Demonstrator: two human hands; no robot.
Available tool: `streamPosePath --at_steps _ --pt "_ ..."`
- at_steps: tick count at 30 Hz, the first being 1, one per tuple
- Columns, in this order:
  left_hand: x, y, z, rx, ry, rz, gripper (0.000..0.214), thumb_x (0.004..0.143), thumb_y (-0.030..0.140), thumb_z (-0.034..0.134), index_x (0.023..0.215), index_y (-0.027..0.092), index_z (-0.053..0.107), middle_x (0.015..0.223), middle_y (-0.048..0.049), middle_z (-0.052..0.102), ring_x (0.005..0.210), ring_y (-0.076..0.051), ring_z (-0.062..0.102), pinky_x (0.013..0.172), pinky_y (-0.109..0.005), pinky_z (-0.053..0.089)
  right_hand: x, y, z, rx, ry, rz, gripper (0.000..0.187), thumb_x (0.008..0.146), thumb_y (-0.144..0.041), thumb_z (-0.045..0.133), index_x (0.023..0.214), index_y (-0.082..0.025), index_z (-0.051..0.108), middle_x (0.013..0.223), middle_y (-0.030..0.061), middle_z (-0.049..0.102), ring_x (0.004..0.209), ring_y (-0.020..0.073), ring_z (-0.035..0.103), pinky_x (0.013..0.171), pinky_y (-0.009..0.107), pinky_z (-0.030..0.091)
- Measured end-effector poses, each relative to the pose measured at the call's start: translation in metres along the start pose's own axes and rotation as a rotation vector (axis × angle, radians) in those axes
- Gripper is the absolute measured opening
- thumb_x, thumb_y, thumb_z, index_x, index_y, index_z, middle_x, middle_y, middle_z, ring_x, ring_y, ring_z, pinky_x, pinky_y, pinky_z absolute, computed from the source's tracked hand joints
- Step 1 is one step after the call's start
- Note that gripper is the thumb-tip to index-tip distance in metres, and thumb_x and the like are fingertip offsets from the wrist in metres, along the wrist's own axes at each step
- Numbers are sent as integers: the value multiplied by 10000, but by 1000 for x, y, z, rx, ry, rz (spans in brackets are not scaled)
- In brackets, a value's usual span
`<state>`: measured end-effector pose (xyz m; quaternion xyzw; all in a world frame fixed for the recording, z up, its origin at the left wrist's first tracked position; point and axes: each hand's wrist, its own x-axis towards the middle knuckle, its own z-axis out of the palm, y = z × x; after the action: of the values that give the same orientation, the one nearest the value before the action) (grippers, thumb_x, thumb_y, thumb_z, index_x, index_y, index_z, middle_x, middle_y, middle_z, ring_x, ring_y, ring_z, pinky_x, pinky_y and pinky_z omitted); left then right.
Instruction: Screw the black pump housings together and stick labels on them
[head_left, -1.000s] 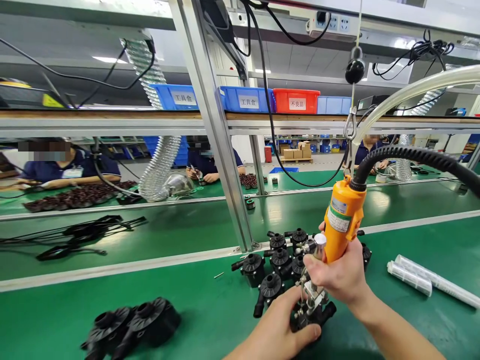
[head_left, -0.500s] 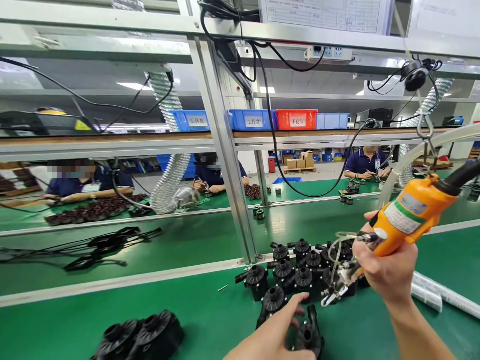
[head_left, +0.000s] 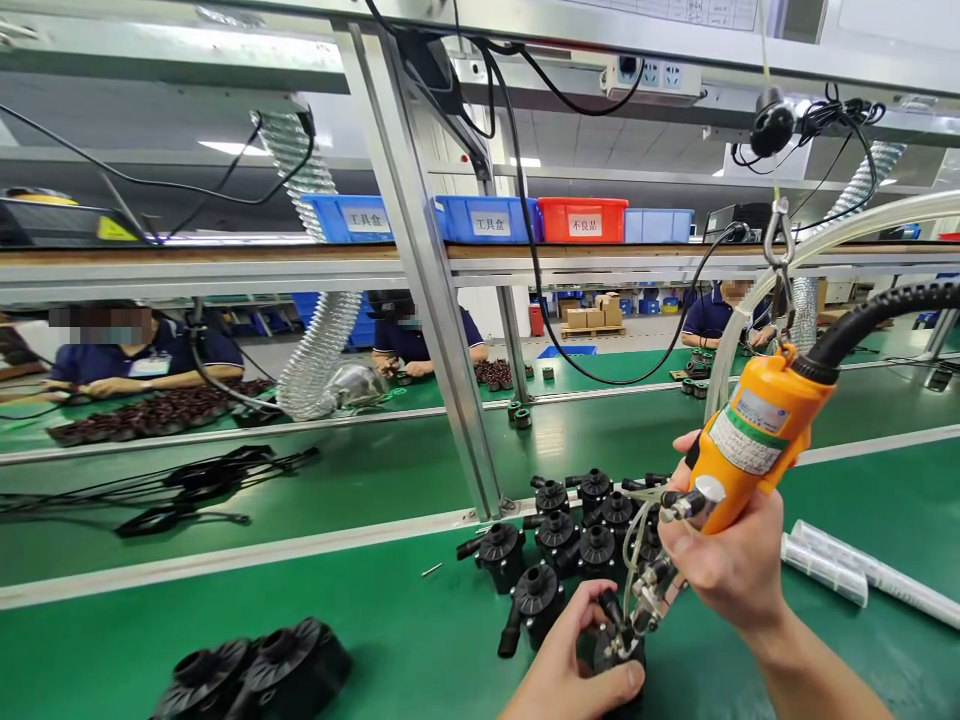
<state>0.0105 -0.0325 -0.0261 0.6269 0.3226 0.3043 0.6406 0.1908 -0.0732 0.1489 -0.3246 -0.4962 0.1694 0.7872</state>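
My right hand (head_left: 727, 555) is wrapped round an orange electric screwdriver (head_left: 754, 430) that hangs from a metal hook, with clear hoses and a black cable attached. The metal tip of the screwdriver points down at the top of a black pump housing (head_left: 619, 650) near the front. Around that housing my left hand (head_left: 581, 660) is closed, thumb in front and fingers behind. Whether the tip touches a screw is too small to tell. Just behind stand several more black pump housings (head_left: 555, 535), with small screws on their rims.
Two black housings (head_left: 255, 665) lie at the front left. A loose screw (head_left: 431, 571) is on the green bench. Clear plastic tubes (head_left: 832, 565) lie at right. An aluminium post (head_left: 431, 280) rises behind the housings. Several co-workers (head_left: 146, 350) sit across the bench.
My right hand has brought the screwdriver left and down, its tip now over the front housing. My left hand has closed round that housing. The camera view has shifted slightly.
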Motion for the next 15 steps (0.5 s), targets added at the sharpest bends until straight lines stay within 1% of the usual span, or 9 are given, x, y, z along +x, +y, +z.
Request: streamPosePath --at_steps 3,6,9,12,15 --pt "0 5 1 18 15 -19 984 626 734 922 1394 270 519 1162 -68 648 1093 -287 644 1036 -425 503 -2 -1 -1 -60 0 -2 467 680 -274 807 1107 -247 620 698 -64 580 466 103 512 412 221 467" --pt "0 10 3 42 29 -40 945 636 681 933 1375 250 533 1174 -66 650 1096 -281 634 1019 -415 504 -4 0 2 -97 -2 18 460 688 -295 797 1104 -249 607 694 -65 576 469 105 512 409 219 453" --pt "-1 18 4 73 10 -45 900 652 617 937 1353 210 544 1171 -78 655 1093 -291 621 996 -422 510 -4 4 11 -101 -38 39 408 664 -280 783 1021 -254 587 651 -82 547 459 100 497 417 214 458" --pt "-1 26 4 87 -11 -5 798 685 559 928 1301 192 578 1192 -83 671 1155 -318 602 1046 -453 490 -3 8 18 -153 -114 66 390 635 -302 781 954 -252 563 606 -94 513 445 100 470 409 216 455" --pt "0 29 2 92 -48 53 706 732 532 908 1279 200 610 1237 -77 686 1250 -338 570 1122 -480 451 -2 11 21 -166 -154 104 408 627 -311 789 958 -249 559 599 -96 504 452 107 475 410 219 452"
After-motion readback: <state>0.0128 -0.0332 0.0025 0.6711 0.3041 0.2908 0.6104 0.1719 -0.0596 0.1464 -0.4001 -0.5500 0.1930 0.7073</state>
